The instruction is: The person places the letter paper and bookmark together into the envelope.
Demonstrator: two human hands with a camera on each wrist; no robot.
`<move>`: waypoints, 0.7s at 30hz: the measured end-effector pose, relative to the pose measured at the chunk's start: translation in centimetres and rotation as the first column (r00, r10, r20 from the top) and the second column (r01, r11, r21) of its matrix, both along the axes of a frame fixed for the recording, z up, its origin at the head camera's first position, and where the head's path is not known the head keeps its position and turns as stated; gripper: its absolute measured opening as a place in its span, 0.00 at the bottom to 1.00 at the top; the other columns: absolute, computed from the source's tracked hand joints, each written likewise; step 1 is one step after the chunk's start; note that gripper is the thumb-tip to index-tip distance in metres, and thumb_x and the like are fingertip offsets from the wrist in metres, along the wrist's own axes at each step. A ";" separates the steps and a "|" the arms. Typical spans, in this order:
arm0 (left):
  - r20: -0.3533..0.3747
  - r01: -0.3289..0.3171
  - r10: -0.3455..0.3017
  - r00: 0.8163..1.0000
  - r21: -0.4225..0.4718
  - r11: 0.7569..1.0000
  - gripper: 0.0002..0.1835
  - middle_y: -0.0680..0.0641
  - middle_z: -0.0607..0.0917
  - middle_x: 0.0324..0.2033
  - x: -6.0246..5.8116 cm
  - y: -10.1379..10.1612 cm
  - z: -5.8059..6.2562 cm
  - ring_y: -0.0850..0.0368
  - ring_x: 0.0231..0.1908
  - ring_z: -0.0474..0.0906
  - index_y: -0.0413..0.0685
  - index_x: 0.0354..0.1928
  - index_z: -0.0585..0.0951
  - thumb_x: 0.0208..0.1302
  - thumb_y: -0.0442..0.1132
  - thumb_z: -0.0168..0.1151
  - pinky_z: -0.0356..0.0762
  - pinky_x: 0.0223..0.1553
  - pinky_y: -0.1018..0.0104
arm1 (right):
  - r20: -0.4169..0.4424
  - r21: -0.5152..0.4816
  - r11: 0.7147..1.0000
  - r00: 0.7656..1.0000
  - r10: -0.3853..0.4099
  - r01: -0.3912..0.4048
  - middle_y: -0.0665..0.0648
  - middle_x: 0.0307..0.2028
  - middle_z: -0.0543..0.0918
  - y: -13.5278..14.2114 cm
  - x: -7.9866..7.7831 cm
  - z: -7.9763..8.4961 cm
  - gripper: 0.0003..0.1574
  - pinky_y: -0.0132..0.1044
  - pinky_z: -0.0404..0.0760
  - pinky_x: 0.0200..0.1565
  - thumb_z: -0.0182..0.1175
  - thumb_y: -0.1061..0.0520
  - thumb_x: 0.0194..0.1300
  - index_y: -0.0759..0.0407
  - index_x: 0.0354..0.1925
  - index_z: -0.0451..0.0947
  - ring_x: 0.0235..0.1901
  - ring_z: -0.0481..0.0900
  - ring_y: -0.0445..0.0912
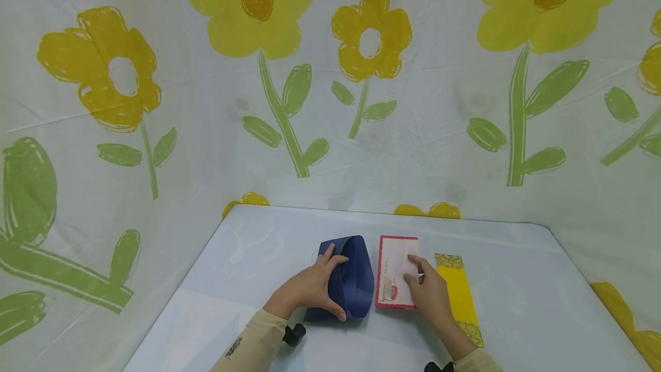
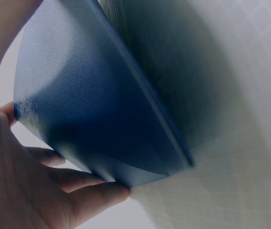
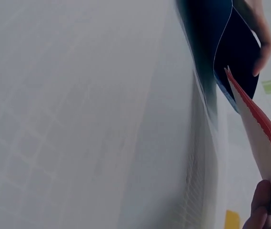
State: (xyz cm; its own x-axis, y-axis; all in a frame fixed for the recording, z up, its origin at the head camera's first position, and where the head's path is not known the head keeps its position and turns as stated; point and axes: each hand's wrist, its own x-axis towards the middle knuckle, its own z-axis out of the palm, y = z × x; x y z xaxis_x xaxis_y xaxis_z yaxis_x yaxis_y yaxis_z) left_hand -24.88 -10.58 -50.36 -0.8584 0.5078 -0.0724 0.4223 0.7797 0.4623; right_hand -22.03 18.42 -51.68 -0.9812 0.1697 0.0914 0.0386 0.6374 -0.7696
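My left hand (image 1: pixel 315 287) grips a dark blue envelope (image 1: pixel 356 289), thumb at its near end and fingers at the far end. The envelope's mouth gapes toward the right, its flap spread that way; in the left wrist view the blue paper (image 2: pixel 97 95) bows between thumb and fingers. My right hand (image 1: pixel 431 294) pinches a white card with a red scalloped border (image 1: pixel 395 268) by its right side. In the right wrist view the red edge of the card (image 3: pixel 259 114) points at the envelope's open mouth (image 3: pixel 235 52), its tip overlapping the opening there.
A yellow strip with gold glittery ends (image 1: pixel 457 289) lies on the table just right of the right hand, partly behind the wrist. The white table (image 1: pixel 206 303) ends at a back edge against a flower-printed curtain (image 1: pixel 330 102).
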 end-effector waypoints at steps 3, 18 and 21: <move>-0.001 0.000 0.000 1.000 0.001 1.000 0.68 0.39 0.44 0.81 0.0 0.0 0.0 0.32 0.71 0.64 0.66 0.76 0.58 0.29 0.73 0.82 0.75 0.60 0.41 | -0.001 0.002 1.000 1.000 0.000 0.000 0.60 0.45 0.81 -0.1 -0.1 0.0 0.32 0.33 0.74 0.34 0.67 0.59 0.68 0.59 0.68 0.73 0.34 0.72 0.48; 0.005 -0.006 0.006 1.000 0.001 1.000 0.68 0.39 0.44 0.80 0.0 0.1 0.0 0.32 0.70 0.65 0.65 0.76 0.59 0.29 0.73 0.81 0.75 0.60 0.41 | -0.010 -0.004 1.000 1.000 -0.002 0.002 0.59 0.45 0.82 -0.7 -0.2 0.1 0.32 0.32 0.74 0.35 0.68 0.59 0.67 0.59 0.67 0.74 0.34 0.72 0.48; 0.006 -0.004 0.004 1.000 0.002 1.000 0.68 0.39 0.44 0.80 0.0 0.1 -0.1 0.32 0.70 0.65 0.65 0.76 0.59 0.29 0.73 0.82 0.75 0.60 0.41 | -0.009 -0.003 1.000 1.000 -0.003 0.003 0.58 0.45 0.82 -0.9 -0.2 0.2 0.31 0.32 0.75 0.35 0.68 0.59 0.67 0.58 0.67 0.74 0.34 0.73 0.48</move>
State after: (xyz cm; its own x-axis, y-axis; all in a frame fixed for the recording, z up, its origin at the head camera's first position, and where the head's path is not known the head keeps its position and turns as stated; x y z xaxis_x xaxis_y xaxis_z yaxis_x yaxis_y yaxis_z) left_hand -24.92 -10.49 -50.41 -0.8600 0.5046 -0.0762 0.4166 0.7805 0.4662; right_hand -22.28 17.54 -51.48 -0.9798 0.1734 0.0995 0.0340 0.6348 -0.7720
